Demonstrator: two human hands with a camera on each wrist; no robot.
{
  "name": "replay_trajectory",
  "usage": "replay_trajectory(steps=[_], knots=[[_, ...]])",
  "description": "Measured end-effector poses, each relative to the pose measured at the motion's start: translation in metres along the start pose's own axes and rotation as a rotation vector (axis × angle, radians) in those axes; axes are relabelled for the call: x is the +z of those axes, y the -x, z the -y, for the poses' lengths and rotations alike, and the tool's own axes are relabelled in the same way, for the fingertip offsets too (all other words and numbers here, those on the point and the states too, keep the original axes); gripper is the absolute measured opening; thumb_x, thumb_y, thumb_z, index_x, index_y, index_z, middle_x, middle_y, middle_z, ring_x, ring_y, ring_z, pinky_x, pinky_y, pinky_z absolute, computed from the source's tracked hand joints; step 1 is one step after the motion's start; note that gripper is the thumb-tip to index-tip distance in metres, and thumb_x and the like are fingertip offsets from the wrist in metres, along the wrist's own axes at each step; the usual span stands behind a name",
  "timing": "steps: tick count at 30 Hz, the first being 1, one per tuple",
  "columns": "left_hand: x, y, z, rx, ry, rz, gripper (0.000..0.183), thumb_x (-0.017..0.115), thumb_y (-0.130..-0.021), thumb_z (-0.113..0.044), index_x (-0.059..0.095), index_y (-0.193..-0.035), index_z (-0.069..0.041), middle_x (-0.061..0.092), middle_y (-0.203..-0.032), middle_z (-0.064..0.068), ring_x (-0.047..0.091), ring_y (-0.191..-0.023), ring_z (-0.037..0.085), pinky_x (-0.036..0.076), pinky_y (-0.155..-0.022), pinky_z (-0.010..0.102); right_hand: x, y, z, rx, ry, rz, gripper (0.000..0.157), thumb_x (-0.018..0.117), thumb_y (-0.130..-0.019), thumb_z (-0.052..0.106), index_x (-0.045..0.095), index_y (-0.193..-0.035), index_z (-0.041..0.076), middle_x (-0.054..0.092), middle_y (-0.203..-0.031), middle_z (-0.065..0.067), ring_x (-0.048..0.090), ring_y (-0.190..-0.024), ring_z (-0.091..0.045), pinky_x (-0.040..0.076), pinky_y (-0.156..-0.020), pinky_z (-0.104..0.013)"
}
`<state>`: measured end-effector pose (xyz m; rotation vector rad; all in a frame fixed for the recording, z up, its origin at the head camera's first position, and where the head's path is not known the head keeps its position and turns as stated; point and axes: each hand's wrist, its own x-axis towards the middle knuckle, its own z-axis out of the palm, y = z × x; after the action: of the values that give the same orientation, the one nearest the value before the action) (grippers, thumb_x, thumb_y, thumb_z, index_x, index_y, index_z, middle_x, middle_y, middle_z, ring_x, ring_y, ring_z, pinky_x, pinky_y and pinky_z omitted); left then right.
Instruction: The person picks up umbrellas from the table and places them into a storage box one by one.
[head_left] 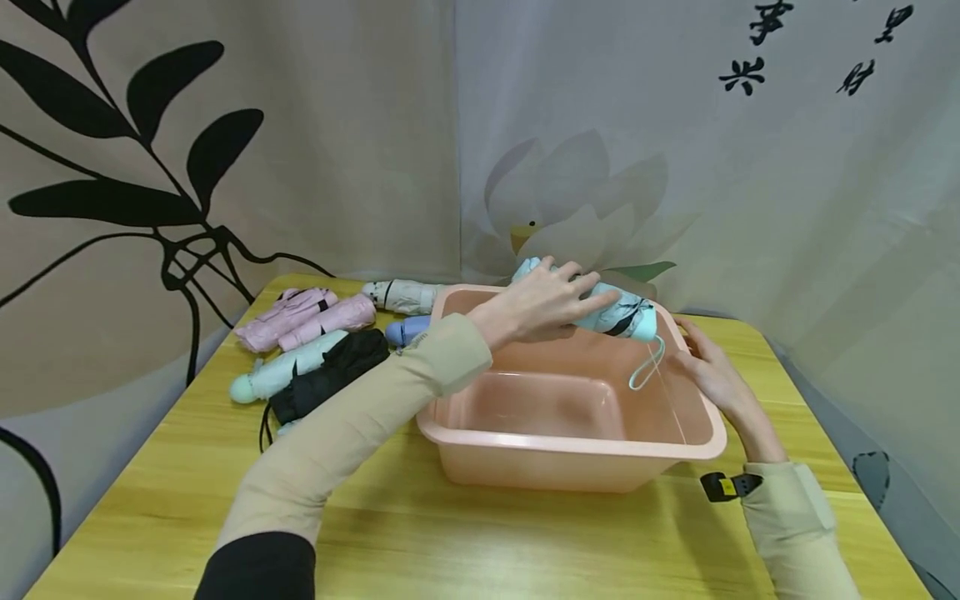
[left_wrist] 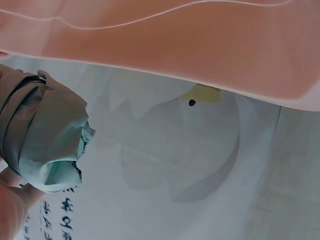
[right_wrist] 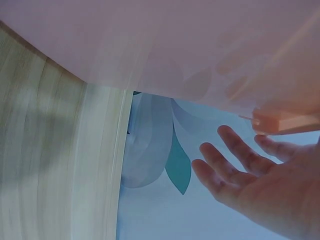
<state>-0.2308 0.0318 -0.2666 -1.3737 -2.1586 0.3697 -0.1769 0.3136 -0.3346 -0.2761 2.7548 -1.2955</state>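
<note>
My left hand (head_left: 536,307) grips a light blue folded umbrella (head_left: 624,315) over the back part of a pink plastic basin (head_left: 562,442). A wrist loop (head_left: 648,364) dangles from the umbrella's right end into the basin. In the left wrist view the umbrella's gathered fabric end (left_wrist: 50,137) shows at the left, below the basin wall (left_wrist: 175,45). At the basin's right rim is my right hand (head_left: 708,367), holding nothing. The right wrist view shows this hand (right_wrist: 265,180) with fingers extended and spread, beside the outside of the basin (right_wrist: 150,45).
Several folded umbrellas lie left of the basin: two pink ones (head_left: 285,321), a mint one (head_left: 296,367), a black one (head_left: 333,375), a blue one (head_left: 405,331) and a whitish one (head_left: 401,296). A printed curtain (head_left: 360,150) hangs behind the wooden table (head_left: 480,542).
</note>
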Motion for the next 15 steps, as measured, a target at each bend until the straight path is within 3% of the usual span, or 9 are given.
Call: replay_trajectory(steps=[7,15], knots=[[0.006,-0.011,-0.006,0.05,0.0,0.057,0.053,0.051,-0.088,-0.033,0.036,-0.138,-0.024,0.053,-0.122,0.003,0.054,-0.105,0.023,0.05,-0.076,0.038,0.0,-0.001,0.0,-0.022,0.004,-0.005,0.055,0.037,-0.098,0.03,0.017,-0.147,0.015,0.041,-0.135,-0.021,0.052,-0.109,-0.028,0.049,-0.079,-0.029],[0.019,-0.015,-0.015,0.109,-0.022,0.115,0.052,0.049,-0.089,-0.032,0.034,-0.139,-0.025,0.049,-0.131,0.003,0.053,-0.111,0.023,0.049,-0.083,0.039,-0.001,-0.002,-0.001,-0.03,-0.033,0.002,0.054,0.039,-0.095,0.019,0.02,-0.145,0.013,0.045,-0.125,-0.026,0.059,-0.085,-0.004,0.052,-0.07,-0.027]])
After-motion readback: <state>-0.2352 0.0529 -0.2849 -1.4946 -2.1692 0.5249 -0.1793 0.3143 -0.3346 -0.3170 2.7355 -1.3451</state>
